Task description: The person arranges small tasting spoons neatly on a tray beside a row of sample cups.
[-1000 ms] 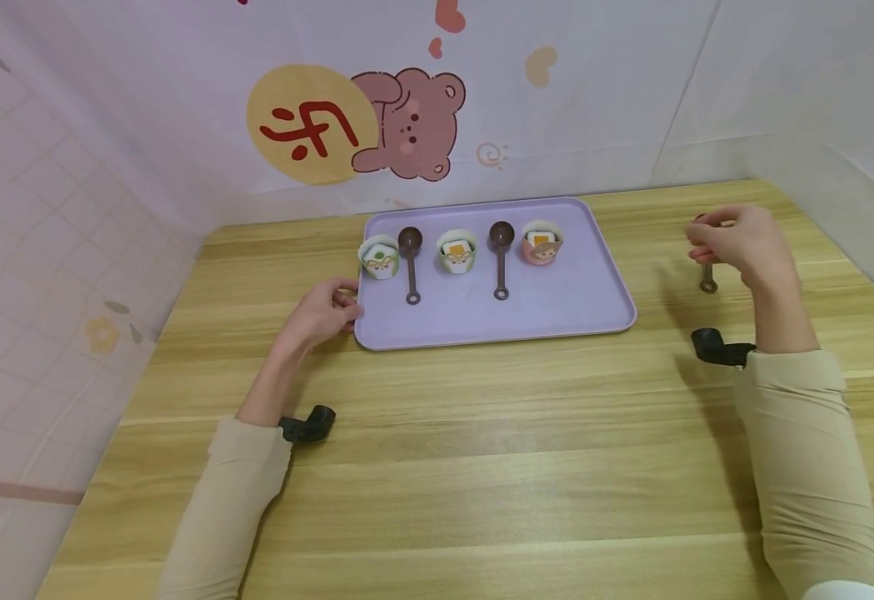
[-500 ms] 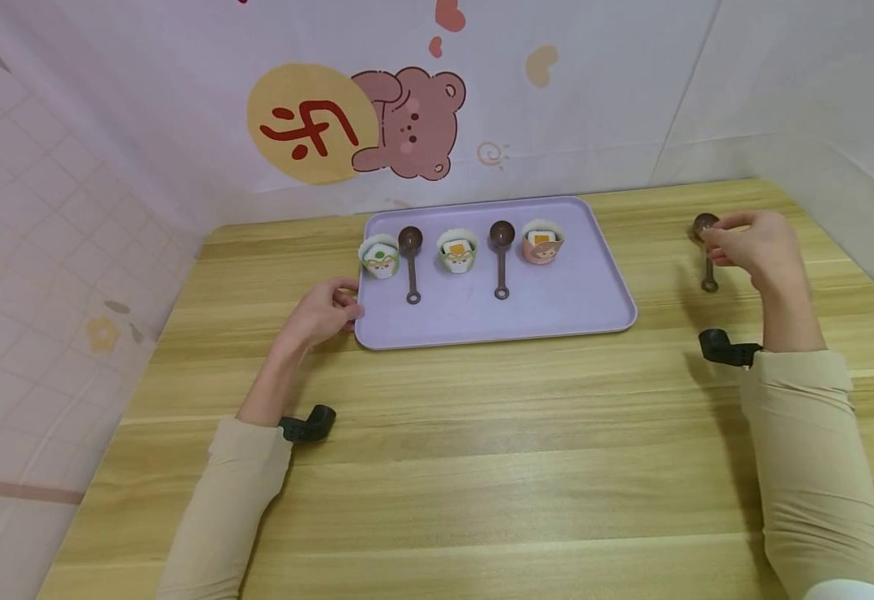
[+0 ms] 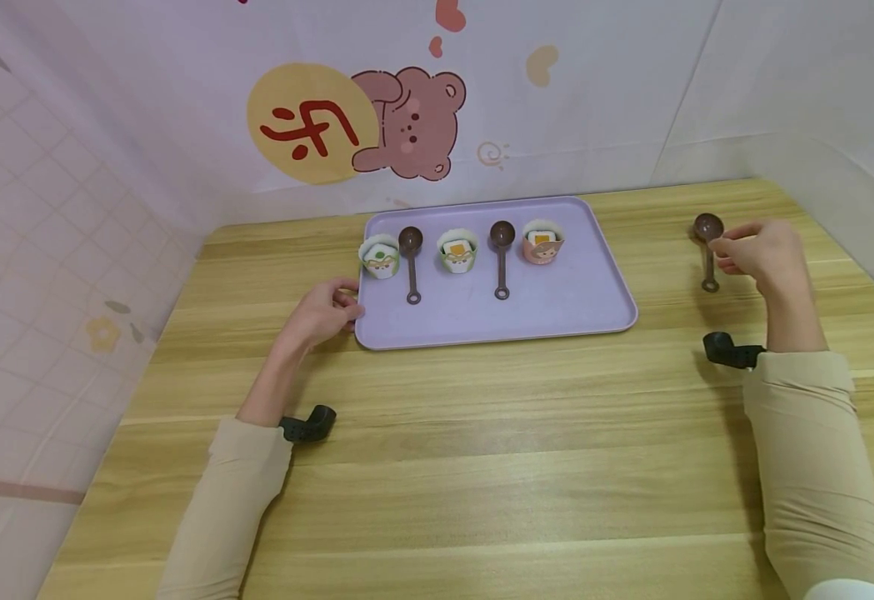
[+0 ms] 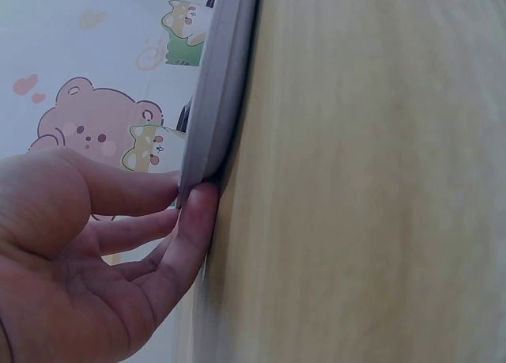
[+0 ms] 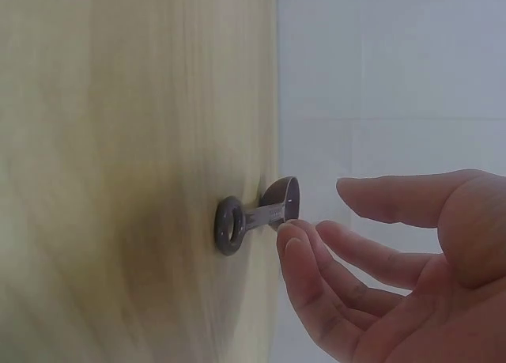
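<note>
My left hand [image 3: 324, 312] pinches the left rim of the lilac tray [image 3: 496, 321]. In the left wrist view its thumb lies on top of the rim and a fingertip is under it. Far right, a brown measuring spoon [image 3: 710, 258] with a round bowl and ringed handle lies on the table. My right hand [image 3: 765, 254] is just right of this spoon, fingers bent, with a gap between thumb and fingertips in the right wrist view. Whether a fingertip touches the handle I cannot tell.
On the tray stand a left paper cup [image 3: 381, 260], a middle cup [image 3: 457, 254] and a pink cup [image 3: 542, 243], each with white contents. Between them lie two brown spoons, the left one [image 3: 411, 267] and the right one [image 3: 501, 262]. A printed wall sheet [image 3: 594, 125] hangs behind.
My right hand has moved right and slightly nearer, uncovering the spoon's bowl, which seems to have shifted slightly right. The left hand and the tray look unchanged.
</note>
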Available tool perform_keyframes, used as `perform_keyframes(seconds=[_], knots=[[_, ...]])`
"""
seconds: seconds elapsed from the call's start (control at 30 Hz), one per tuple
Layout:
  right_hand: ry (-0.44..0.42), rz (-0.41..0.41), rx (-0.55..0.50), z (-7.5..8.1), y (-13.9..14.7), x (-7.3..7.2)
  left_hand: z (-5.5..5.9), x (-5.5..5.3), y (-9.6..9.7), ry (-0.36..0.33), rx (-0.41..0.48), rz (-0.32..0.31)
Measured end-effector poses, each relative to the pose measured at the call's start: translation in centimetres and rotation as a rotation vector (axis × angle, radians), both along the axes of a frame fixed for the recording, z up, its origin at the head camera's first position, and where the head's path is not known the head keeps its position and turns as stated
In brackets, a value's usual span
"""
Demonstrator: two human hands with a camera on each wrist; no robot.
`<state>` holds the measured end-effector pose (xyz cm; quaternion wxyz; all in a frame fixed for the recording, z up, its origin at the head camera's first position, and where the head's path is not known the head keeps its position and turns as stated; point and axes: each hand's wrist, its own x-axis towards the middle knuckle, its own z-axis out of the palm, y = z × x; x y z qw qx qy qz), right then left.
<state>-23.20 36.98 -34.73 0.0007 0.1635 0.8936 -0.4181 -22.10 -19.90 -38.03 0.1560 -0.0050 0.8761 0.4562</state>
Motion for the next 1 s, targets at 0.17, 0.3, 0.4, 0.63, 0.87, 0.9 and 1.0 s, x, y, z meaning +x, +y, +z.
perform_keyframes(seconds=[0.17,0.3,0.4,0.63,0.87,0.9,1.0], knots=[[-0.02,0.002,-0.015,-0.3,0.3,0.1,0.0,0.0,0.0,-0.001,0.001,-0.005],[-0.002,0.003,-0.062,-0.6,0.4,0.0,0.1,0.0,0.0,-0.003,0.006,-0.007],[-0.011,0.005,-0.078,-0.8,0.6,-0.1,0.1,0.0,0.0,-0.002,0.005,-0.007],[-0.04,0.019,-0.065,-1.4,0.9,-0.1,0.2,0.0,0.1,-0.001,0.009,-0.006],[-0.054,0.014,-0.051,-1.7,1.0,-0.2,0.1,0.1,0.0,-0.002,0.006,-0.005],[-0.056,0.014,-0.046,-1.7,1.0,-0.2,0.1,0.1,0.0,-0.001,0.006,-0.006],[-0.063,0.012,-0.023,-1.8,1.0,-0.2,0.1,0.1,0.0,0.0,0.006,-0.007]])
